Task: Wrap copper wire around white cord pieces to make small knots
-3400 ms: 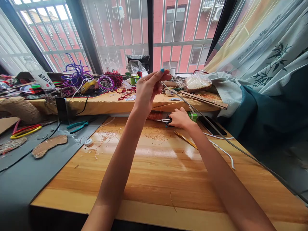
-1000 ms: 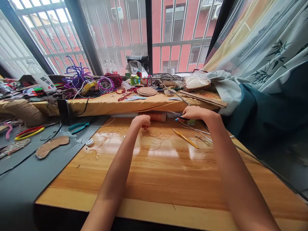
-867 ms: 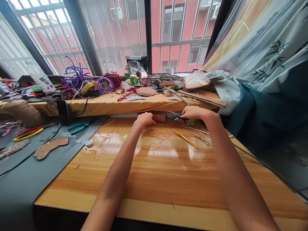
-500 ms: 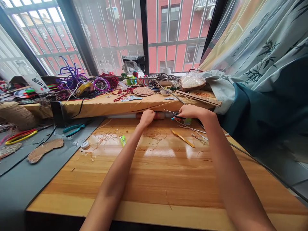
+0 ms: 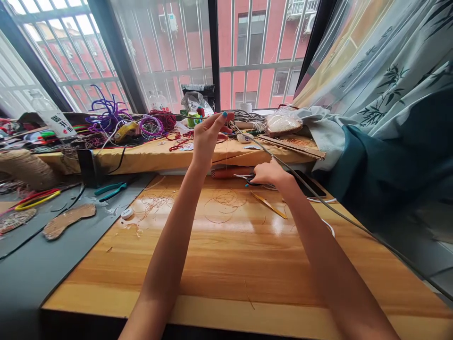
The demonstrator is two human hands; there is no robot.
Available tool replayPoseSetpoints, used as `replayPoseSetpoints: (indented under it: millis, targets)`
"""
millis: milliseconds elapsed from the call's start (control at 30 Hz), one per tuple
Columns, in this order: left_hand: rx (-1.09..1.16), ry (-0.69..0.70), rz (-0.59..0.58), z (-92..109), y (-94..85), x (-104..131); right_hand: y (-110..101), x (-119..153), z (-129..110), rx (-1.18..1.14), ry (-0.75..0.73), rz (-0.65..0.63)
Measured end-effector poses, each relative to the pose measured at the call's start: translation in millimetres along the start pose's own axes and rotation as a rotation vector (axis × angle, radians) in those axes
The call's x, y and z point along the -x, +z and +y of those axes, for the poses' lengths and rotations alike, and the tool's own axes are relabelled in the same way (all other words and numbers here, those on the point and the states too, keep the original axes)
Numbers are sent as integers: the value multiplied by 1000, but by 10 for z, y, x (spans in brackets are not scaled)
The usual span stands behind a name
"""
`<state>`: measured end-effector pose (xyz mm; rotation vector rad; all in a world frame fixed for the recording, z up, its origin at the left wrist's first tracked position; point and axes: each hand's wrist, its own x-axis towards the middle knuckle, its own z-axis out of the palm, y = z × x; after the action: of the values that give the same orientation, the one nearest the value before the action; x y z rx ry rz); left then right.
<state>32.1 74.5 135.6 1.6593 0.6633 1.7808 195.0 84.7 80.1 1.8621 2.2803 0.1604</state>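
My left hand [image 5: 208, 137] is raised in front of the cluttered ledge, its thumb and fingers pinched together. A thin brown thread [image 5: 227, 153] runs down from these fingertips towards a reddish-brown roll [image 5: 226, 173] lying at the back of the table. My right hand [image 5: 269, 173] is closed around a small pair of scissors [image 5: 244, 176], low over the table's back edge. Their blades point left, in front of the roll. Fingers of the right hand are partly hidden behind its back. Yellow tweezers [image 5: 269, 205] lie on the wood nearer to me.
Loose brown threads [image 5: 226, 198] curl on the wooden table [image 5: 212, 264]. A dark phone [image 5: 308, 184] and a long cable [image 5: 339, 212] are at the right. Teal pliers [image 5: 110, 190] and a cardboard piece [image 5: 70, 221] lie on the grey mat at left. The ledge [image 5: 152, 153] holds wires and yarn.
My left hand has risen from the roll to above the ledge's front, drawing the thread upward. My right hand has moved slightly left and down with the scissors. The green lighter is now hidden.
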Motion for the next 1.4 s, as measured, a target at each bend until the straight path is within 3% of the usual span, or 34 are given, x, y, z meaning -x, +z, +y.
replayPoseSetpoints:
  millis: [300, 633, 1033, 1200, 1300, 1400]
  targets:
    - [-68, 70, 2, 171, 22, 15, 193, -136, -180, 68, 4, 222]
    - [-140, 103, -27, 156, 16, -5, 361, -215, -384, 88, -5, 429]
    - [-158, 92, -30, 172, 11, 0, 416, -239, -411, 121, -105, 411]
    - [-102, 38, -32, 276, -14, 13, 357, -217, -389, 120, -99, 375]
    - [-101, -89, -115, 357, -94, 37, 245, -185, -307, 102, -46, 346]
    - [-233, -274, -342, 344, -212, 57, 98, -136, -179, 77, 13, 326]
